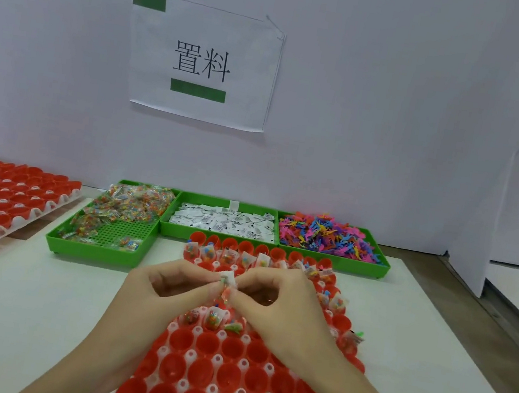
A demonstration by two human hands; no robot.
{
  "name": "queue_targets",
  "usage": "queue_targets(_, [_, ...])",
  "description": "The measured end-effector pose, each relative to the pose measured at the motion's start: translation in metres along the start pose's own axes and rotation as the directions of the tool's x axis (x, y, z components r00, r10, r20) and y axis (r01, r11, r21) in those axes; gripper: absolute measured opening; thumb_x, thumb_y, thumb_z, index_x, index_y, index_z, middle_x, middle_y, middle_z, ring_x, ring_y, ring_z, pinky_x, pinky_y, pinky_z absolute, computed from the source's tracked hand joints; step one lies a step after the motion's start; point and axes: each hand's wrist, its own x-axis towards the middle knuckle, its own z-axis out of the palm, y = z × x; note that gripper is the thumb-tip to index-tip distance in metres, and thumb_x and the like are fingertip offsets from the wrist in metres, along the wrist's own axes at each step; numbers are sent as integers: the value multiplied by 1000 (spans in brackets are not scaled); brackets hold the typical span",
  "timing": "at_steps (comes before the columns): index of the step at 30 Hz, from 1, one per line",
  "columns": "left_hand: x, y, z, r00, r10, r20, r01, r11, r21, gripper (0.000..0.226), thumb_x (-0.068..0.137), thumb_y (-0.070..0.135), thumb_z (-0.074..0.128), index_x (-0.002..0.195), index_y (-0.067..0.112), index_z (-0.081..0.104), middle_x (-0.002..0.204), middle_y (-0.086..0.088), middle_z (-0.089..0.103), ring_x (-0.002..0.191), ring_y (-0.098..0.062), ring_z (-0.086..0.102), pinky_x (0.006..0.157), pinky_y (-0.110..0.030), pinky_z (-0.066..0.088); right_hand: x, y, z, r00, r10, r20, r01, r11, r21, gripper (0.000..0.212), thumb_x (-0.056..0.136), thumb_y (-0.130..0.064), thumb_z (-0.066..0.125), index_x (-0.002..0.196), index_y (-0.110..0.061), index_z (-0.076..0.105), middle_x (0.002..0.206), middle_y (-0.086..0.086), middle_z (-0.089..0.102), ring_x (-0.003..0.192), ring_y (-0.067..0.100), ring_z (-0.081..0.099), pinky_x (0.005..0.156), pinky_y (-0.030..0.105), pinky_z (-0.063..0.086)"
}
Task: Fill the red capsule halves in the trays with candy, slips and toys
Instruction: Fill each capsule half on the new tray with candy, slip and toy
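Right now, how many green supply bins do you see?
3, in a row behind the working tray: candy bin at left, slip bin in the middle, toy bin at right. None looks hidden.

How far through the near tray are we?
Done: the far rows of the near tray hold candy packets, and filled cups run down its right side. In hand: left hand and right hand pinch a candy packet with a white slip. Left: the near rows of empty red halves and the second tray.
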Motion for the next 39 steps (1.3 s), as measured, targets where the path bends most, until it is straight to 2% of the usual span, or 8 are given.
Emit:
queue_targets(6, [3, -3, 0, 987, 63, -147, -61, 998, 18, 26, 66, 27, 86, 89, 15, 82, 90, -11, 79, 85, -21, 77, 72, -16, 58, 0, -4, -6, 985, 56, 165, -65, 996, 53, 17, 97, -11, 65, 105, -16, 79, 83, 2, 77, 67, 7, 70, 69, 21, 59])
queue_targets(12, [7, 0, -7, 988, 51, -147, -51, 999, 4, 28, 77, 26, 81, 104, 28, 79, 97, -7, 78, 82, -30, 78, 72, -19, 60, 76, 36, -70, 990, 125, -60, -137, 943, -305, 21, 98, -5, 62, 98, -20, 77, 84, -8, 75, 72, 3, 70, 64, 16, 56])
queue_targets(15, [8, -2, -10, 989, 24, -149, -21, 999, 26, 27, 77, 27, 80, 105, 28, 80, 100, -1, 78, 84, -29, 78, 75, -27, 62, 114, 72, -106, 970, 198, -141, -242, 842, -483, 18, 98, -3, 61, 104, -10, 77, 99, 5, 76, 76, 7, 63, 77, 23, 52])
queue_targets(18, [11, -6, -14, 987, 7, -163, 0, 999, 41, 27, 75, 29, 80, 102, 26, 82, 104, 2, 78, 83, -27, 78, 77, -29, 61, 133, 99, -125, 954, 280, -111, -286, 727, -624, 13, 94, -13, 71, 104, -8, 79, 107, 10, 76, 91, 15, 67, 84, 27, 51])
queue_targets(25, [13, -10, -16, 989, -14, -145, 23, 998, 58, 23, 79, 27, 80, 101, 25, 81, 101, 0, 79, 81, -26, 78, 84, -36, 52, 143, 116, -116, 948, 318, 1, -236, 708, -666, 18, 85, -23, 83, 97, -11, 82, 99, 6, 77, 93, 17, 70, 84, 32, 57])
queue_targets(33, [15, -10, -19, 989, -16, -145, 25, 997, 67, 20, 80, 27, 80, 99, 26, 82, 99, 0, 79, 78, -25, 77, 85, -39, 52, 145, 122, -115, 948, 299, -110, -316, 833, -454, 12, 86, -21, 81, 91, -10, 81, 93, 2, 76, 90, 13, 69, 78, 27, 50])
queue_targets(36, [15, -9, -19, 990, -22, -138, 30, 998, 58, 21, 80, 27, 80, 101, 25, 81, 100, -1, 79, 80, -27, 78, 87, -40, 53, 136, 118, -121, 940, 290, -179, -328, 914, -238, 11, 88, -24, 80, 89, -13, 80, 90, -2, 76, 86, 9, 68, 75, 24, 51])
queue_targets(39, [14, -8, -17, 993, -36, -113, 40, 999, 32, 22, 80, 25, 80, 102, 21, 81, 101, -4, 78, 84, -30, 78, 88, -39, 53, 121, 105, -118, 928, 351, -123, -345, 936, 62, 7, 89, -20, 78, 89, -12, 78, 82, 0, 77, 81, 11, 71, 65, 19, 56])
